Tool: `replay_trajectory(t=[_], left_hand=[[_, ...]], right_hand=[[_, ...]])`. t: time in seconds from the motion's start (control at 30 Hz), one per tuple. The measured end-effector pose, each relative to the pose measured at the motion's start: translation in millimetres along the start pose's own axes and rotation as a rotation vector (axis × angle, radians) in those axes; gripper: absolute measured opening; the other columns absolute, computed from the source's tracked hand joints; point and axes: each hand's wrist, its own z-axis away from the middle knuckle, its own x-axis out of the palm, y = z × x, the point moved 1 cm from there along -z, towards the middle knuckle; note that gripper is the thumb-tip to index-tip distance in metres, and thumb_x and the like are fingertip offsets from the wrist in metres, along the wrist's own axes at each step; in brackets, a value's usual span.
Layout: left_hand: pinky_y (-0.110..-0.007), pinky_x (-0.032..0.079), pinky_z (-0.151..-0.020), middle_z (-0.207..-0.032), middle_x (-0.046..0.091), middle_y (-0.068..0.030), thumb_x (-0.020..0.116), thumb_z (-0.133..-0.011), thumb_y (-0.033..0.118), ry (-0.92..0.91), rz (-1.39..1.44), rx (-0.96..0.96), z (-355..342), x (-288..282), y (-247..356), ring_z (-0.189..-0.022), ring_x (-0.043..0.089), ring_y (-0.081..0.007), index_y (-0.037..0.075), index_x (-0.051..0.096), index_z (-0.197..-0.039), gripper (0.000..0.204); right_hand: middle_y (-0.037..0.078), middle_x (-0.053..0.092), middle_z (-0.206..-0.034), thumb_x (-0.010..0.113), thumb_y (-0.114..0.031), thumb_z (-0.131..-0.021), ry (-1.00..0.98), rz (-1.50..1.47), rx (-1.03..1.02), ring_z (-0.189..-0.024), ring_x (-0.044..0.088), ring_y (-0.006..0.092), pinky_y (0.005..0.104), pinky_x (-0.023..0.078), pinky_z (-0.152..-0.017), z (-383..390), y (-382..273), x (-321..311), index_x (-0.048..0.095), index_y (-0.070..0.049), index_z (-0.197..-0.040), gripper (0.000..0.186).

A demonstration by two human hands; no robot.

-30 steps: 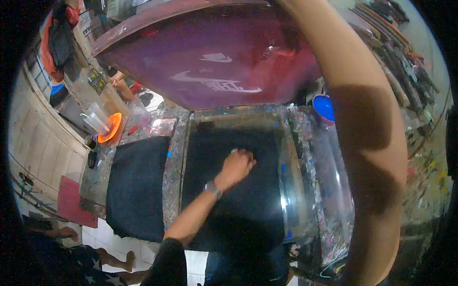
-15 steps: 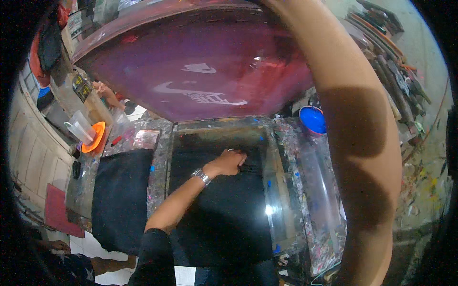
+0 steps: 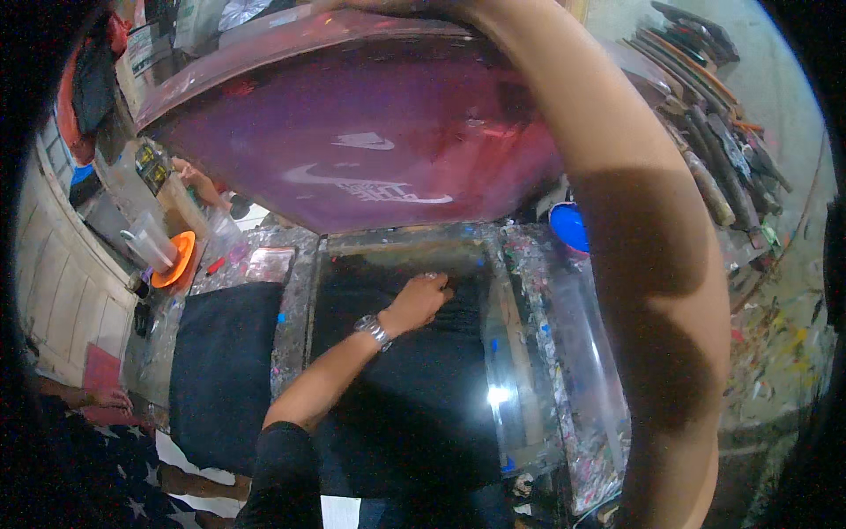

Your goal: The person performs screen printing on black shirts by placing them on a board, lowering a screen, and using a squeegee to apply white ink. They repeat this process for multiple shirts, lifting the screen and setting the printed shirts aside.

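My left hand point(image 3: 421, 302), with a metal watch on the wrist, rests on a black cloth point(image 3: 414, 414) spread over a glass-topped printing board point(image 3: 520, 414). Its fingers are curled down onto the cloth near the far end, where the fabric is wrinkled. Above the board stands a tilted purple printing screen point(image 3: 256, 115) with pale printed shapes on its mesh. My right arm reaches up across the right side to the screen's upper edge. There my right hand point(image 3: 405, 7) is closed over the frame, partly cut off by the top of the picture.
A second black cloth point(image 3: 225, 370) lies on the table to the left. Beyond it are an orange plate point(image 3: 179, 264) and a clear plastic cup point(image 3: 152, 242). A blue tub point(image 3: 571, 227) stands at the right, partly behind my arm. Another person's patterned clothing point(image 3: 106, 472) shows at the lower left.
My left hand has shifted slightly left, and the cloth beside it is more wrinkled. The screen's upper edge and my right hand sit a little lower in view. The person at lower left has come further in.
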Motion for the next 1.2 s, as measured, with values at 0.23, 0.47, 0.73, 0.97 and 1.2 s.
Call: replay_trajectory(t=[0.23, 0.47, 0.73, 0.97, 1.2], left_hand=[[-0.046, 0.043, -0.097, -0.112, 0.061, -0.0137, 0.065, -0.076, 0.006, 0.084, -0.029, 0.157, 33.6, -2.7, 16.0, -0.112, 0.055, -0.033, 0.006, 0.061, -0.119, 0.043], [-0.044, 0.044, -0.092, -0.114, 0.057, -0.0142, 0.069, -0.075, 0.004, 0.211, 0.068, -0.144, -4.3, -2.7, -12.9, -0.113, 0.055, -0.0339, 0.008, 0.062, -0.108, 0.034], [-0.05, 0.046, -0.095, -0.11, 0.064, -0.0145, 0.072, -0.08, 0.01, -0.065, 0.582, -0.101, -2.5, 0.7, -9.3, -0.111, 0.057, -0.0396, 0.008, 0.065, -0.103, 0.025], [-0.052, 0.046, -0.096, -0.107, 0.062, -0.0202, 0.067, -0.09, 0.025, 0.074, 0.366, -0.144, 24.3, 21.0, -23.3, -0.106, 0.059, -0.0414, 0.008, 0.064, -0.106, 0.023], [-0.049, 0.046, -0.092, -0.109, 0.059, -0.0158, 0.067, -0.088, 0.022, 0.252, 0.342, -0.276, 12.2, 6.9, -13.9, -0.109, 0.056, -0.0379, 0.007, 0.063, -0.106, 0.023]], right_hand=[[0.023, 0.055, -0.14, 0.048, -0.048, -0.094, -0.007, -0.001, 0.015, -0.131, 0.052, 0.0333, 0.042, 0.037, -0.108, -16.4, 6.0, 3.9, 0.063, -0.004, -0.129, 0.058], [0.027, 0.053, -0.141, 0.049, -0.05, -0.095, -0.001, -0.009, 0.048, -0.132, 0.051, 0.0356, 0.0413, 0.036, -0.11, 0.1, -2.9, -2.3, 0.061, -0.001, -0.131, 0.062], [0.025, 0.057, -0.137, 0.05, -0.049, -0.096, -0.014, -0.113, 0.083, -0.125, 0.055, 0.0319, 0.0404, 0.039, -0.106, 5.6, 1.3, -1.1, 0.062, 0.004, -0.128, 0.063], [0.023, 0.064, -0.126, 0.05, -0.046, -0.097, -0.013, -0.134, 0.019, -0.115, 0.059, 0.0287, 0.0397, 0.042, -0.101, 3.7, -8.7, -3.7, 0.065, 0.002, -0.123, 0.057], [0.025, 0.057, -0.137, 0.051, -0.048, -0.096, 0.062, -0.067, 0.183, -0.126, 0.054, 0.0317, 0.0401, 0.038, -0.108, -6.5, 1.8, 6.2, 0.063, 0.001, -0.129, 0.06]])
